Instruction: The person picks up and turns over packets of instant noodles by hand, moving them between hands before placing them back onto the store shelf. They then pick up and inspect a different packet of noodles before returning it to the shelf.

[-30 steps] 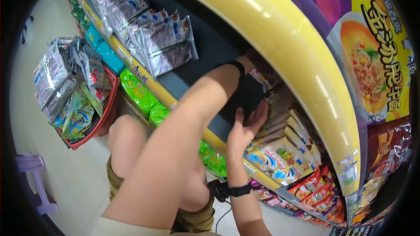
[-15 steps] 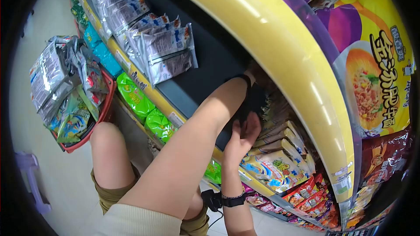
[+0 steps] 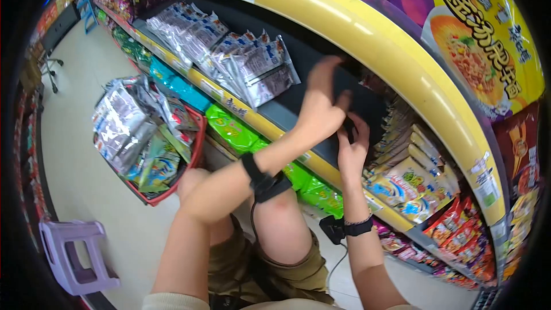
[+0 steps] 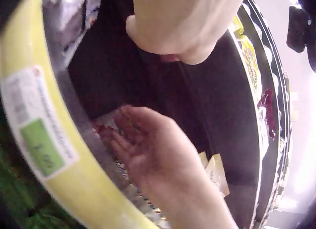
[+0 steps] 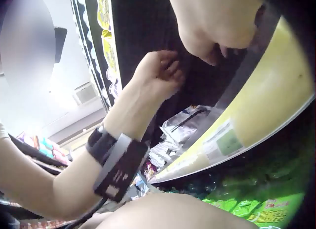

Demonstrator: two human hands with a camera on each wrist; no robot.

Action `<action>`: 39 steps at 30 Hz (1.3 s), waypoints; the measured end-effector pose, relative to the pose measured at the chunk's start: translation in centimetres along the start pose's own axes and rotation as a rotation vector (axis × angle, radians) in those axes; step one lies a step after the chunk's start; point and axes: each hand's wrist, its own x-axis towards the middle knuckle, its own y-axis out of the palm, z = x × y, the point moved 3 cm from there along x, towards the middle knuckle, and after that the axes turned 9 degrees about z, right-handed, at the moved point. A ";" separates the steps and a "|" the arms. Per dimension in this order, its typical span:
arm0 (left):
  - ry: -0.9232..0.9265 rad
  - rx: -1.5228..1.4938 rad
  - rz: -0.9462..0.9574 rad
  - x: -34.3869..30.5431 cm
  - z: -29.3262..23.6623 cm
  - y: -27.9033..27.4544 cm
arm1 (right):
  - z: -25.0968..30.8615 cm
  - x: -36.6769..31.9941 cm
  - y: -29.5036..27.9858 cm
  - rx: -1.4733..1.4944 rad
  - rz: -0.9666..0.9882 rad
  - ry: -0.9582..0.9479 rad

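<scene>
My left hand (image 3: 322, 106) is over the dark shelf (image 3: 307, 54) with nothing visible in it. Its fingers look loosely bent in the right wrist view, where the hand (image 5: 160, 76) shows beyond my right hand (image 5: 217, 31). In the head view the right hand (image 3: 353, 152) is just beside the left, fingers apart and slightly bent, left of a row of yellow-and-white packets (image 3: 410, 186). The left wrist view shows the right palm (image 4: 158, 150) near packets at the shelf's edge; contact cannot be told. Silver packets (image 3: 267, 74) stand in rows left of both hands.
A red basket (image 3: 201, 138) full of packets is on the floor at left, near a purple stool (image 3: 72, 229). The yellow shelf edge (image 3: 367, 28) curves over the hands. Green packets (image 3: 232, 126) lie below, and large yellow noodle packs (image 3: 476, 34) are at upper right.
My left hand has drawn back from the dark inner part of the shelf and now shows whole. The head view has shifted, so the basket and silver packets appear further right.
</scene>
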 end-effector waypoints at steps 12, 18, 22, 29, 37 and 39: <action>-0.164 0.582 -0.249 -3.4 5.5 -17.0 | 8.4 2.3 16.7 0.069 0.008 0.054; -0.217 0.699 -0.187 -2.1 8.1 -16.4 | 7.1 -1.1 20.3 -0.005 -0.050 0.058; -0.259 0.744 -0.168 -2.0 8.3 -16.2 | 7.7 -2.3 19.8 -0.058 -0.020 -0.128; -0.205 0.869 -0.174 -2.0 8.3 -16.2 | 6.2 -0.1 18.1 -0.043 0.088 -0.040; -0.048 0.258 -0.029 -1.6 5.0 -14.9 | 5.8 1.3 15.8 0.400 0.143 0.107; -0.032 -0.084 -0.069 -2.0 5.0 -14.1 | 6.1 1.2 15.4 0.350 0.134 0.123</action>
